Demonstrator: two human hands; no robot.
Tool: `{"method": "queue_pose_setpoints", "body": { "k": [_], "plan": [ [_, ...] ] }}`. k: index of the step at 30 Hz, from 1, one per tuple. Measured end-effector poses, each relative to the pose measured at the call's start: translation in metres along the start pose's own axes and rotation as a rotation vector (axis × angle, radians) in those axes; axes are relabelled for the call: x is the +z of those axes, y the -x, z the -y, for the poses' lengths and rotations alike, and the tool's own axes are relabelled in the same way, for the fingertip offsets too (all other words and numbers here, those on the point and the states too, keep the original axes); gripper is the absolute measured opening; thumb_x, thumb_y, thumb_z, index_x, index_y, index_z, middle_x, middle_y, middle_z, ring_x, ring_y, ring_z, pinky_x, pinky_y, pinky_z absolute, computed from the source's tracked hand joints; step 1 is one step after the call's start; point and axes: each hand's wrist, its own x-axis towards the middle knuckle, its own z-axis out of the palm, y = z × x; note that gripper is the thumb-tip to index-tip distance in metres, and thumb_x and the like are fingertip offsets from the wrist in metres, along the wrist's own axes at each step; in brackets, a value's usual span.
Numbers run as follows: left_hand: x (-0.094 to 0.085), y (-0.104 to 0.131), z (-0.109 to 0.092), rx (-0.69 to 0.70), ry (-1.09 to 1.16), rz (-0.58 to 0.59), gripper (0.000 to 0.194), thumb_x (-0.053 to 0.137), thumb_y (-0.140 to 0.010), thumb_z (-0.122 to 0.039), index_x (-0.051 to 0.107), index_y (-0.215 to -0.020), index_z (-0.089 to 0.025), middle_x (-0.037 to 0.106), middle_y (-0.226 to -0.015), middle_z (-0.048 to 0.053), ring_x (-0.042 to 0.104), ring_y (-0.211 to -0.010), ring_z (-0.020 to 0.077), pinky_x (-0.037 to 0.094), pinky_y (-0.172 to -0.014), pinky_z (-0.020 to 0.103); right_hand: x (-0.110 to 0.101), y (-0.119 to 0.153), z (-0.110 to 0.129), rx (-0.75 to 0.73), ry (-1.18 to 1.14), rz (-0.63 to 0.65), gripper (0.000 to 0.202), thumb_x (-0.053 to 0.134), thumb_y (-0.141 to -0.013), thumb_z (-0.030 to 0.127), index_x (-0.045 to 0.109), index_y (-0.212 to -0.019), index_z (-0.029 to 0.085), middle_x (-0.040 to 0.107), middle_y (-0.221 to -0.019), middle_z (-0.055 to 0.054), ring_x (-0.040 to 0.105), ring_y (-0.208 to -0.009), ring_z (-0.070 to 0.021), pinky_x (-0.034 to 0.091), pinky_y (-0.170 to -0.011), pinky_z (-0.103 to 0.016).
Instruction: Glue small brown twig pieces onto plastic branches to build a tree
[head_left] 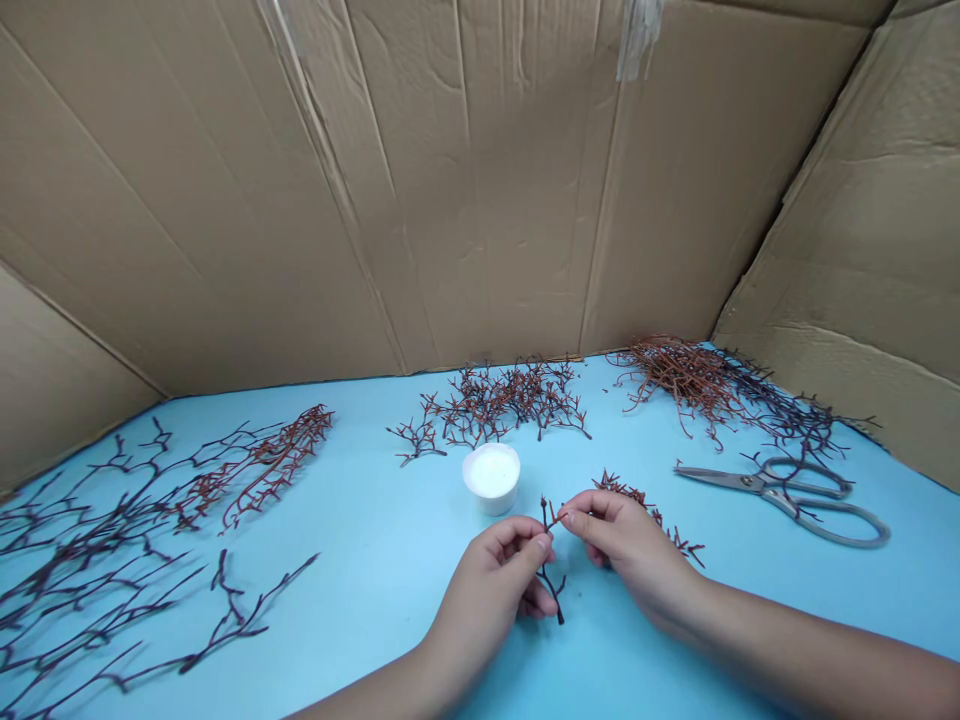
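Observation:
My left hand (pixel 504 572) pinches a short dark artificial twig (pixel 553 590) between thumb and fingers. The twig's forked tip sticks up above the thumb, and its thicker end points down. My right hand (pixel 616 532) is closed on a small reddish-brown twig piece (pixel 555 517) that meets the dark twig near its top. Whether the two are joined I cannot tell. Just beyond my hands stands a small white cup (pixel 491 478) with white contents. Partly hidden behind my right hand lies a little pile of reddish twig pieces (pixel 679 541).
Scissors (pixel 787 492) lie at the right. Behind them is a tangled heap of brown and dark stems (pixel 686 375). Branched twigs (pixel 510 400) are gathered at the back middle. Long dark branches (pixel 97 540) and reddish sprigs (pixel 274 455) spread at the left. Cardboard walls (pixel 480 200) enclose the blue table (pixel 360 620).

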Motion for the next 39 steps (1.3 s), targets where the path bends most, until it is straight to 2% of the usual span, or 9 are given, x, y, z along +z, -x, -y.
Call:
{"method": "queue_pose_setpoints", "body": {
  "k": [3, 6, 13, 17, 22, 33, 37, 39],
  "plan": [
    [0.0, 0.0, 0.0, 0.003, 0.002, -0.005, 0.019, 0.058, -0.073, -0.035, 0.052, -0.074, -0.017, 0.055, -0.071, -0.003, 0.055, -0.043, 0.0069, 0.039, -0.046, 0.02, -0.002, -0.002, 0.0, -0.085, 0.087, 0.024, 0.018, 0.06, -0.07, 0.035, 0.061, -0.069, 0.018, 0.057, -0.064, 0.001, 0.048, -0.06, -0.0136, 0.034, -0.057, -0.025],
    [-0.001, 0.0, 0.001, 0.004, -0.026, -0.01, 0.019, 0.057, -0.073, -0.035, 0.053, -0.074, -0.017, 0.054, -0.069, -0.004, 0.054, -0.042, 0.007, 0.039, -0.046, 0.02, -0.003, -0.002, 0.002, -0.226, 0.251, 0.022, 0.013, 0.057, -0.072, 0.03, 0.061, -0.067, 0.019, 0.059, -0.073, -0.001, 0.053, -0.073, -0.0172, 0.037, -0.066, -0.027],
    [-0.002, 0.003, 0.005, 0.089, -0.207, 0.016, 0.025, 0.05, -0.079, -0.037, 0.056, -0.067, -0.016, 0.046, -0.048, -0.006, 0.047, -0.04, 0.0074, 0.034, -0.046, 0.019, -0.008, 0.004, 0.013, -0.346, 0.51, 0.053, 0.013, 0.054, -0.076, 0.022, 0.063, -0.067, 0.02, 0.057, -0.075, 0.0, 0.05, -0.068, -0.0141, 0.036, -0.059, -0.025],
    [-0.001, 0.004, 0.007, 0.101, -0.261, 0.01, 0.027, 0.047, -0.08, -0.038, 0.056, -0.068, -0.016, 0.043, -0.043, -0.006, 0.047, -0.039, 0.0089, 0.032, -0.045, 0.02, -0.01, 0.003, 0.013, -0.353, 0.548, 0.082, 0.013, 0.053, -0.077, 0.021, 0.063, -0.067, 0.02, 0.057, -0.075, -0.001, 0.051, -0.07, -0.0144, 0.036, -0.061, -0.025],
    [-0.002, 0.003, 0.008, 0.083, -0.287, 0.007, 0.028, 0.045, -0.081, -0.038, 0.053, -0.066, -0.015, 0.044, -0.047, -0.006, 0.048, -0.038, 0.0082, 0.03, -0.042, 0.019, -0.011, -0.003, 0.01, -0.325, 0.508, 0.148, 0.014, 0.053, -0.077, 0.022, 0.062, -0.068, 0.018, 0.058, -0.075, -0.002, 0.052, -0.073, -0.0153, 0.037, -0.064, -0.026],
    [-0.002, 0.003, 0.009, 0.161, -0.369, 0.013, 0.03, 0.044, -0.082, -0.035, 0.048, -0.059, -0.016, 0.043, -0.055, -0.006, 0.049, -0.04, 0.0068, 0.034, -0.045, 0.02, -0.012, -0.005, 0.004, -0.341, 0.476, 0.197, 0.012, 0.054, -0.076, 0.021, 0.063, -0.069, 0.017, 0.059, -0.075, -0.002, 0.053, -0.074, -0.015, 0.038, -0.065, -0.025],
    [-0.002, 0.003, 0.007, 0.137, -0.324, -0.061, 0.025, 0.048, -0.08, -0.039, 0.055, -0.071, -0.016, 0.048, -0.06, -0.005, 0.051, -0.041, 0.0069, 0.038, -0.047, 0.02, -0.014, -0.006, 0.004, -0.338, 0.538, 0.132, 0.014, 0.047, -0.081, 0.024, 0.059, -0.076, 0.017, 0.059, -0.074, -0.002, 0.054, -0.07, -0.0142, 0.039, -0.062, -0.024],
    [-0.003, 0.006, 0.005, 0.147, -0.281, -0.138, 0.025, 0.05, -0.078, -0.041, 0.057, -0.079, -0.017, 0.052, -0.064, -0.004, 0.053, -0.043, 0.0082, 0.04, -0.047, 0.021, -0.017, -0.003, 0.003, -0.378, 0.726, 0.102, 0.015, 0.041, -0.082, 0.018, 0.055, -0.087, 0.018, 0.058, -0.069, 0.0, 0.053, -0.061, -0.0133, 0.037, -0.055, -0.023]
  ]
}}
